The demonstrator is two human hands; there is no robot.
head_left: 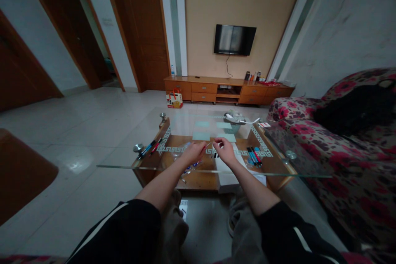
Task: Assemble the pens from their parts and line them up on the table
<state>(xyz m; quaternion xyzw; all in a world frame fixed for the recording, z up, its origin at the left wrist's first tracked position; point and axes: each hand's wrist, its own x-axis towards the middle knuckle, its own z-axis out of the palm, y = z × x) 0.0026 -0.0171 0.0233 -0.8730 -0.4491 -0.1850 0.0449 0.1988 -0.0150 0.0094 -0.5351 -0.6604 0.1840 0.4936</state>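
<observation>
Over the glass table (123, 159) my two hands are close together. My left hand (194, 152) is closed around a thin, pale, stick-like pen part (209, 144), with a bit of red showing by the fingers. My right hand (225, 152) has its fingertips pinched at the other end of that part. Just below the hands are small black pieces (215, 155), perhaps pen caps. Blue, black and red pens (254, 156) lie in a group at the right. More pens, a blue one (147, 148) and a red one (156, 147), lie at the left.
A white box (227, 177) and clear plastic wrapping (193, 167) show around the hands. At the far right of the table is a filled basket (235, 127). A flowered sofa (337, 148) stands on the right; a low cabinet (204, 87) lines the far wall.
</observation>
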